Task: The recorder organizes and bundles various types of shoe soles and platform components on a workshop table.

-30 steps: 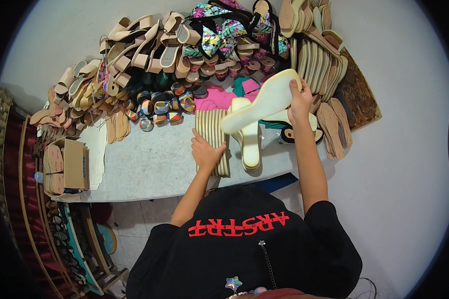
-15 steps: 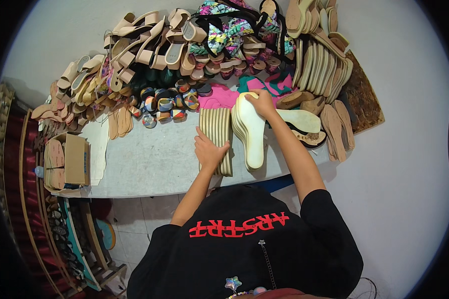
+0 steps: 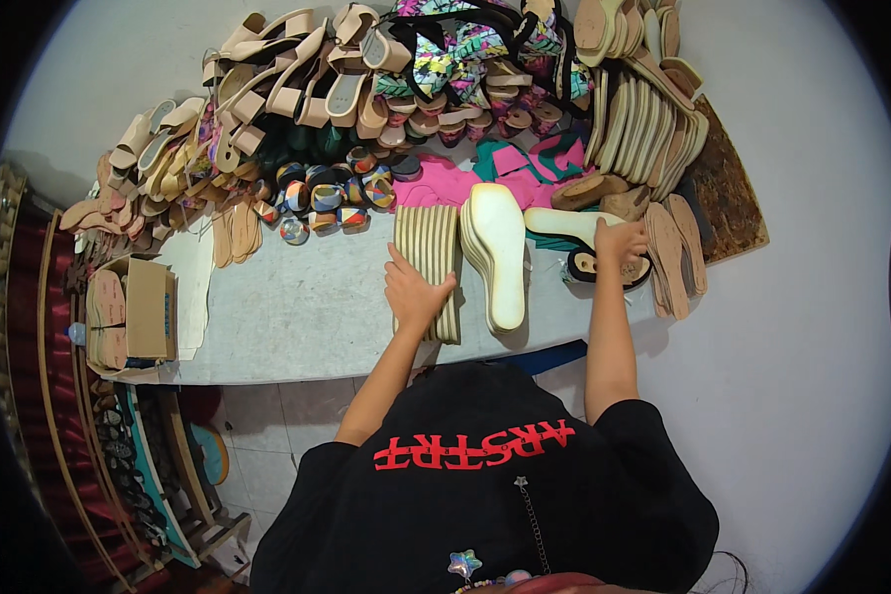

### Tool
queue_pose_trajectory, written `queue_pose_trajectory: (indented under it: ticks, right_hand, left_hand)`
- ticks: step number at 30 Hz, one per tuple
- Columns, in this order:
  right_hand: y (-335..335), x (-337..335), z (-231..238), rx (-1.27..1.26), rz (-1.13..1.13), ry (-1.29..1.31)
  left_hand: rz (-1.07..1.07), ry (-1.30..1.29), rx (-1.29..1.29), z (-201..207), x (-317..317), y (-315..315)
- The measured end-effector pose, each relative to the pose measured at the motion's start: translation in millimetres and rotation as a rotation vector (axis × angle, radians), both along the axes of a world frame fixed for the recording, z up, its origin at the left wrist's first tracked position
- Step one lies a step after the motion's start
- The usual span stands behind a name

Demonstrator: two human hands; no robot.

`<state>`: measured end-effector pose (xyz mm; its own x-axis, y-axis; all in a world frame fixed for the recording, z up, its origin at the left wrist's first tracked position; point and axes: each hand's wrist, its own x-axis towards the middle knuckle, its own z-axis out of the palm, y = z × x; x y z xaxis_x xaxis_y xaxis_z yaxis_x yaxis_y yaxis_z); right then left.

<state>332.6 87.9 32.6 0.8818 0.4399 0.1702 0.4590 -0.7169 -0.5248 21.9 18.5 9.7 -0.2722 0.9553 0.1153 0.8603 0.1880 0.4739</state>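
Standing on edge in a tight row are several cream-and-brown layered shoe soles. My left hand spans their near part, fingers at the left side and thumb over toward the right. Just right of them lies a stack of pale soles, untouched by either hand. Farther right, my right hand is closed over the end of a single pale shoe sole that lies sideways. Some of its fingertips are hidden. Beneath that hand sits a dark-rimmed sole piece.
Heeled sandals pile up along the wall. Colourful patterned heels and pink fabric lie in front. Tan insoles lean at the right edge near a brown board. A cardboard box stands at the left.
My right hand has let go of the pale sole stack and moved right onto the sideways sole. The left hand stays on the row of soles.
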Motion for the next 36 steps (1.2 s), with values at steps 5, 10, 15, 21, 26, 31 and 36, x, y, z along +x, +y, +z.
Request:
queue_pose_trajectory:
  ticks: [5, 10, 15, 21, 26, 31, 36]
  right_hand:
    - [-18.7, 33.3, -7.3, -0.158, -0.048, 0.122]
    - [-20.7, 39.2, 9.1, -0.247, -0.004, 0.251]
    - [-14.2, 91.0, -7.9, -0.020, 0.265, 0.366]
    - [-9.8, 103.9, 52.8, 0.697, 0.440, 0.241]
    - [-19.6, 38.4, 137.1, 0.778, 0.834, 0.590]
    - [-14.9, -60.1, 156.2, 0.188, 1.498, 0.849]
    - [20.3, -151.8, 107.2, -0.227, 1.965, 0.613]
  left_hand:
    - [0.013, 0.021, -0.023, -0.6, 3.9, 1.9]
    - [0.104, -0.061, -0.215, 4.7, 6.7, 5.1]
    - [0.140, -0.030, -0.205, 3.1, 9.2, 4.7]
    - [0.069, -0.116, -0.225, 8.1, 4.1, 4.7]
    - [0.038, -0.173, -0.213, 8.7, -7.5, 2.3]
    - [0.018, -0.216, -0.136, 13.4, -36.7, -5.1]
    - [-0.021, -0.202, -0.103, 4.6, -79.2, -11.6]
